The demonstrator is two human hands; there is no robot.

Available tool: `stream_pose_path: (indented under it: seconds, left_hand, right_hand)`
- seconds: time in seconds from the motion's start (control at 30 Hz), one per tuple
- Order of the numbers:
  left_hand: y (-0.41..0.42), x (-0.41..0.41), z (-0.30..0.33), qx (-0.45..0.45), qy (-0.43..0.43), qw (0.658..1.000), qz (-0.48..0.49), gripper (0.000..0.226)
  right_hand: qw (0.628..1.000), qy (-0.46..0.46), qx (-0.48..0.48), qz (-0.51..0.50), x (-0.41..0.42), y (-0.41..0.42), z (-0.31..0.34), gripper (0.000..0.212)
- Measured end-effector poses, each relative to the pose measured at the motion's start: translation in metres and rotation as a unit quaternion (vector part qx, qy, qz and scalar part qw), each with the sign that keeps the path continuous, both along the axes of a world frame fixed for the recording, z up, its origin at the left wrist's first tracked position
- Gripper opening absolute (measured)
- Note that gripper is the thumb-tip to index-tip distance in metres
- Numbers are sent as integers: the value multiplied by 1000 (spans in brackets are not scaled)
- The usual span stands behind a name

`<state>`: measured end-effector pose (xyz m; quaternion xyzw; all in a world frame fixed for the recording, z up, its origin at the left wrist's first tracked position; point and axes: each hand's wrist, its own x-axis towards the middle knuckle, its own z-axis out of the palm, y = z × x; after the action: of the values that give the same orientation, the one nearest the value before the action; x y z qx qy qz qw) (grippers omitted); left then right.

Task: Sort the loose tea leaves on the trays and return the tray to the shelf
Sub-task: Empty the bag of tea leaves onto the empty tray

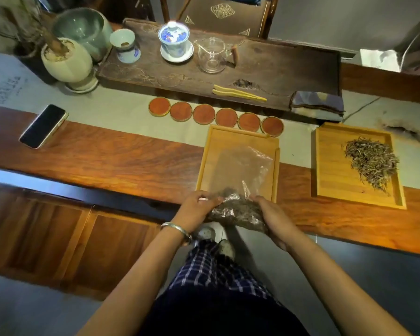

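Observation:
A clear plastic bag [238,187] lies over the left bamboo tray [205,156]; its lower end is full of dark tea leaves and hangs past the table's front edge. My left hand [197,207] grips the filled end from the left, and my right hand [273,219] cups it from the right. The bag's upper part looks flat and holds little or nothing. To the right, a second bamboo tray [332,170] carries a loose pile of pale tea leaves [371,161].
A row of several round red coasters [216,116] lies behind the trays. Further back, a dark tea board [277,76] holds a lidded cup, a glass pitcher and bamboo tongs. A phone [43,126] lies at the left, plant pots at the back left.

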<state>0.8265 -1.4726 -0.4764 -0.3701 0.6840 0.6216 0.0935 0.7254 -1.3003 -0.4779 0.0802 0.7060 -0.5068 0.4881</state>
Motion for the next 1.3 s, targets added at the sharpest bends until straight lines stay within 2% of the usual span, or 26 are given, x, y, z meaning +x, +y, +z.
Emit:
stream_pose_path:
  seconds: [0.1,0.17,0.27,0.37,0.47,0.67,0.83,1.0,1.1,1.2,1.3]
  left_hand:
    - [0,4,8,9,-9,1000,1,27]
    - [-3,3,13,2,-10,1000,-3,28]
    - [-8,-3,19,-3,-7,1000,-12,32]
    - [-13,-8,26,-16,-7,999,-29,35]
    - [-17,-13,34,-23,7,999,-40,43]
    - [-20,-18,40,29,9,999,-40,39]
    - [-26,-16,45,15,31,997,-66,47]
    - [-38,-10,46,66,80,993,-59,62]
    - [-41,-10,49,39,127,990,-45,65]
    - [-43,-16,53,-39,161,984,-64,49]
    - [-45,-27,57,-118,188,972,-79,39]
  right_hand:
    - [997,-31,-29,-70,3,4,10,31]
    - [998,-15,-25,-57,6,6,17,33]
    - [996,82,21,13,10,4,25,46]
    - [986,165,23,26,12,2,32,37]
    - [978,204,28,28,9,0,39,36]
    - [973,226,38,22,3,0,46,30]
    - [979,200,-23,-23,0,1,50,28]
    - [974,203,-81,-63,-4,2,58,44]
    - [972,203,-101,-67,-10,2,60,54]
    - [967,225,-111,-43,-16,0,61,60]
    - [959,261,-110,-27,-23,-4,61,56]
